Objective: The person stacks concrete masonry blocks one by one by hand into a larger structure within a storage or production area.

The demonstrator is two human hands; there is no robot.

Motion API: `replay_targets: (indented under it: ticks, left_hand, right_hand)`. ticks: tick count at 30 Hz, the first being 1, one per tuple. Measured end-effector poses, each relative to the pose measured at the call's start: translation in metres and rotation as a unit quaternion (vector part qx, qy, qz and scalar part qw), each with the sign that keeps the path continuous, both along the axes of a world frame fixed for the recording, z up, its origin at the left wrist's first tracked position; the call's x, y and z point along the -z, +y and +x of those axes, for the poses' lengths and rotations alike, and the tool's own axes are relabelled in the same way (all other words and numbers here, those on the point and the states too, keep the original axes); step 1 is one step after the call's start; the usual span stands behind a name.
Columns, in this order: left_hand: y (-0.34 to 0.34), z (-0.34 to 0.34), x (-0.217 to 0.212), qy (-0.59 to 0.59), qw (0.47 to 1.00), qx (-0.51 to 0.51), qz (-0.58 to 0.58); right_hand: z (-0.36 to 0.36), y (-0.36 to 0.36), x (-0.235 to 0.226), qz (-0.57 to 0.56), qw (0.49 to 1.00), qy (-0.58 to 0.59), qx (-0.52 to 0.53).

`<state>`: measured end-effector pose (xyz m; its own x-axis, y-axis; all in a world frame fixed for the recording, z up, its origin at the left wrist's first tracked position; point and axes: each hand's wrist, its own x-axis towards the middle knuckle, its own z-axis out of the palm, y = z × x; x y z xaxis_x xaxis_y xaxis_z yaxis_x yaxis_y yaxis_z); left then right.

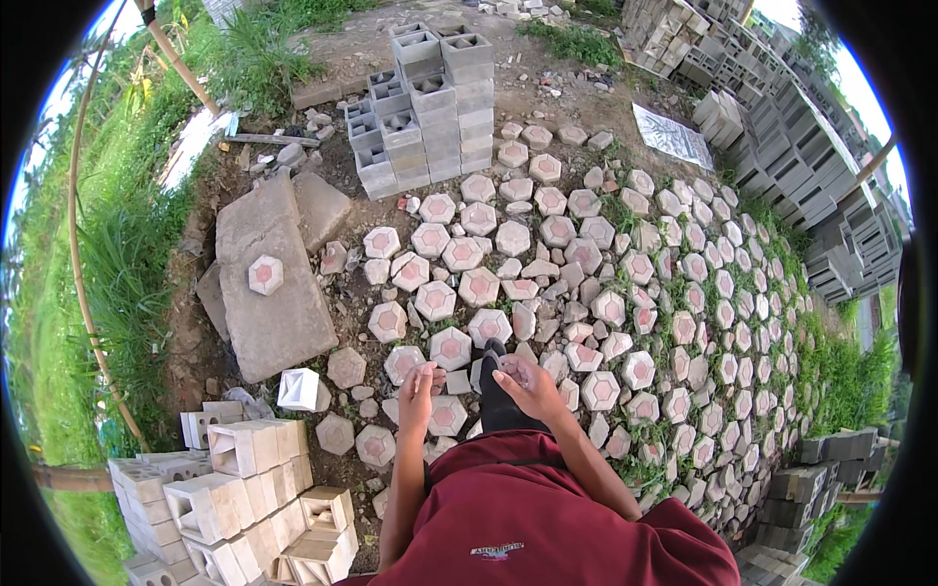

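Note:
My left hand (420,391) and my right hand (528,383) are held out in front of my waist, over my dark trousers and dark shoe (495,349). Neither hand holds anything I can see. The left hand's fingers are loosely spread; the right hand is turned palm up with its fingers slightly curled. Under them lie hexagonal paving stones (450,347) with pink centres, set loosely on bare soil. I wear a maroon shirt (547,518).
A stack of hollow grey concrete blocks (430,107) stands ahead, and another block stack (244,488) at my lower left. A flat concrete slab (283,322) carries one hexagonal stone (265,274). More block stacks (811,166) line the right. Grass borders the left.

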<state>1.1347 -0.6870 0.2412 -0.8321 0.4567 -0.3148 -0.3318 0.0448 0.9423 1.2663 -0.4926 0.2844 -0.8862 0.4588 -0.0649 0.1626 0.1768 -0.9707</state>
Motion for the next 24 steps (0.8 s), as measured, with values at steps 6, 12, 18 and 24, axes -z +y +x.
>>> replay_targets:
  ticks: [6, 12, 18, 24]
  left_hand:
    - [0.073, -0.135, -0.021, 0.019, 0.998, -0.055, 0.014]
    - [0.154, -0.216, -0.059, 0.082, 0.995, -0.057, 0.03]
    - [0.207, -0.228, -0.022, 0.009, 0.999, -0.024, 0.033]
    - [0.255, -0.267, -0.007, -0.033, 0.999, -0.025, 0.034]
  right_hand:
    - [-0.135, 0.108, -0.049, 0.047, 0.997, 0.052, -0.041]
    - [-0.202, 0.19, -0.062, -0.022, 0.998, 0.053, -0.025]
    - [-0.23, 0.218, -0.031, -0.07, 0.996, 0.025, -0.04]
    - [-0.286, 0.256, 0.003, -0.189, 0.979, 0.044, -0.054]
